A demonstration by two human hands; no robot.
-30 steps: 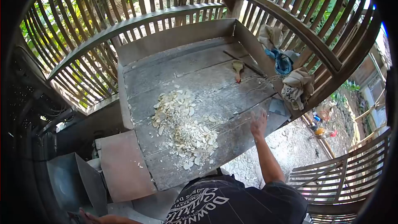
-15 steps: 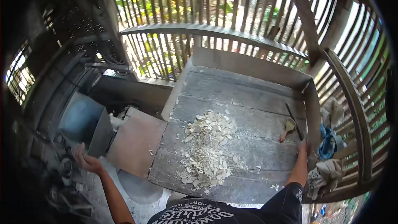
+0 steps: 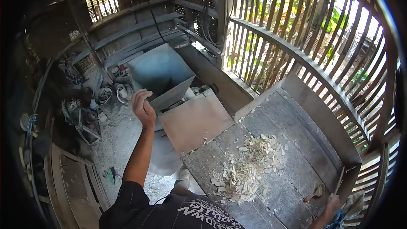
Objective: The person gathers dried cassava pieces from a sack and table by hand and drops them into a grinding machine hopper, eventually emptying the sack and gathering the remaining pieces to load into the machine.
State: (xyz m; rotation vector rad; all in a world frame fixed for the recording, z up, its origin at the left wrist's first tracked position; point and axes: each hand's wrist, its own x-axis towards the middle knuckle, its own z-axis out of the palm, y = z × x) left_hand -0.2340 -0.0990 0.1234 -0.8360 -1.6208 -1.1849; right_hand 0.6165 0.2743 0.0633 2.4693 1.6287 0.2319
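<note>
My left hand [image 3: 143, 107] is raised in front of the metal hopper [image 3: 163, 70], its fingers curled loosely with nothing visible between them. At the lower right, my right hand [image 3: 332, 205] is closed around one end of a dark stick [image 3: 339, 180] by the side wall of the wooden tray table [image 3: 305, 157]. A brush [image 3: 315, 192] lies on the boards just left of that hand. The pile of pale, dry chips [image 3: 250, 167] is spread over the near part of the boards.
A flat brownish panel [image 3: 196, 122] joins the tray to the hopper. Buckets [image 3: 103, 96] and clutter stand on the dusty floor at left. A slatted wall [image 3: 305, 55] runs behind the tray. Cloth sacks [image 3: 354, 205] hang at the lower right.
The view has swung left, bringing the hopper and floor into sight. My right hand has moved to the stick and taken hold of it. My left hand has risen beside the hopper.
</note>
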